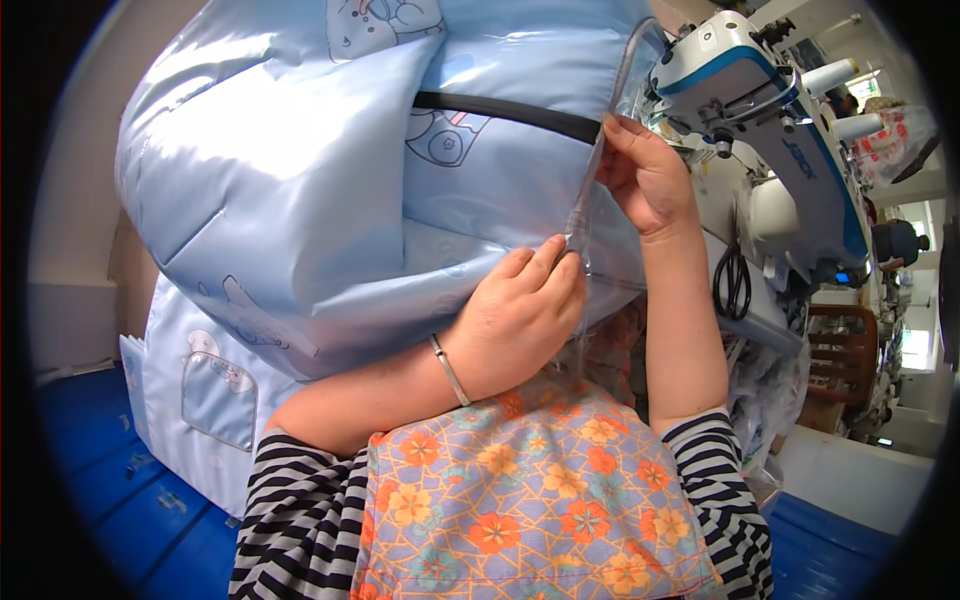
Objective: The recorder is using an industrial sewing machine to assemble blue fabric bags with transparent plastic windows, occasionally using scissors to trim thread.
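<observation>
A large, puffed-out piece of shiny light blue fabric [340,170] with cartoon animal prints fills the space before me. A black strip [510,108] crosses it and ends at the grey edge trim [583,195] on the right. My right hand [645,175] pinches that edge between thumb and fingers, right where the black strip meets it. Lower on the same edge, my left hand [530,305] is closed, its fingertips pressed together on the trim. Its thumb is mostly hidden. Clear, glossy material shows along the edge below the hands.
To the right stands a white and blue sewing machine [740,90], with thread cones [830,76] behind it. Black-handled scissors [733,285] lie beside it. At lower left, another printed fabric piece [200,400] rests over a blue surface [100,470]. Farther right is a brown wooden chair [840,355].
</observation>
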`<state>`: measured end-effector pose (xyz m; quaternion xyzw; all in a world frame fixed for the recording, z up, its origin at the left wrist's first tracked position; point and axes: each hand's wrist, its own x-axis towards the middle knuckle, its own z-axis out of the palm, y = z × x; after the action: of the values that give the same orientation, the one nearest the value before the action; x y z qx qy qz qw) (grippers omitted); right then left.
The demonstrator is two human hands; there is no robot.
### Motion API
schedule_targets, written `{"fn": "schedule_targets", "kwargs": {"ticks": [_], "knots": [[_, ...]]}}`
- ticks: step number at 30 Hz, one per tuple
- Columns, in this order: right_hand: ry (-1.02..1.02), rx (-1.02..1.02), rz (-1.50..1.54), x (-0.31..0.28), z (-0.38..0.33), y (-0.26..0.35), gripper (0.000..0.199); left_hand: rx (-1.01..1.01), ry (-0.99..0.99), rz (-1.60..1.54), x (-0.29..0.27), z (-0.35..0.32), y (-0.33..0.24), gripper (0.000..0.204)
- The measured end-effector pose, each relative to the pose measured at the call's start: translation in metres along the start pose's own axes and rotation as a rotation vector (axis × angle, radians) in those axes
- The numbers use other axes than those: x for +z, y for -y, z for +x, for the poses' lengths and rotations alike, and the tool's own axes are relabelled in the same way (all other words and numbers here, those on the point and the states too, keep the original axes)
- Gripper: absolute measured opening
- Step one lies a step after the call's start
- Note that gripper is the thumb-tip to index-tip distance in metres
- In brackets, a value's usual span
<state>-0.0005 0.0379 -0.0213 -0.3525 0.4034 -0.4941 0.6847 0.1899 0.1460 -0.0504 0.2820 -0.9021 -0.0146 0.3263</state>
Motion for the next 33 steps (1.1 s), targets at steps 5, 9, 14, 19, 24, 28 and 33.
{"fn": "schedule_targets", "kwargs": {"ticks": [5, 9, 14, 19, 24, 28, 33], "knots": [[-0.058, -0.024, -0.011, 0.001, 0.000, -0.001, 0.012, -0.036, 0.081, 0.001, -0.007, 0.002, -0.002, 0.039], [-0.014, -0.060, -0.201, 0.007, -0.007, 0.002, 0.011, -0.032, 0.078, 0.012, -0.009, 0.002, -0.002, 0.041], [-0.068, -0.185, -0.440, 0.012, -0.006, -0.001, 0.009, -0.035, 0.091, -0.004, -0.010, 0.003, -0.004, 0.045], [-0.186, -0.367, -0.739, 0.021, -0.010, -0.006, 0.011, -0.038, 0.098, 0.002, -0.012, 0.002, -0.004, 0.046], [-0.144, -0.273, -0.629, 0.020, -0.023, -0.008, 0.013, -0.033, 0.099, 0.001, -0.012, 0.000, -0.004, 0.044], [-0.035, -0.111, -0.697, 0.013, -0.046, -0.011, 0.012, -0.059, 0.083, -0.029, -0.013, 0.001, -0.004, 0.043], [-0.156, -0.091, -0.610, -0.002, -0.084, -0.033, 0.009, -0.046, 0.061, -0.028, -0.015, -0.001, -0.004, 0.044]]}}
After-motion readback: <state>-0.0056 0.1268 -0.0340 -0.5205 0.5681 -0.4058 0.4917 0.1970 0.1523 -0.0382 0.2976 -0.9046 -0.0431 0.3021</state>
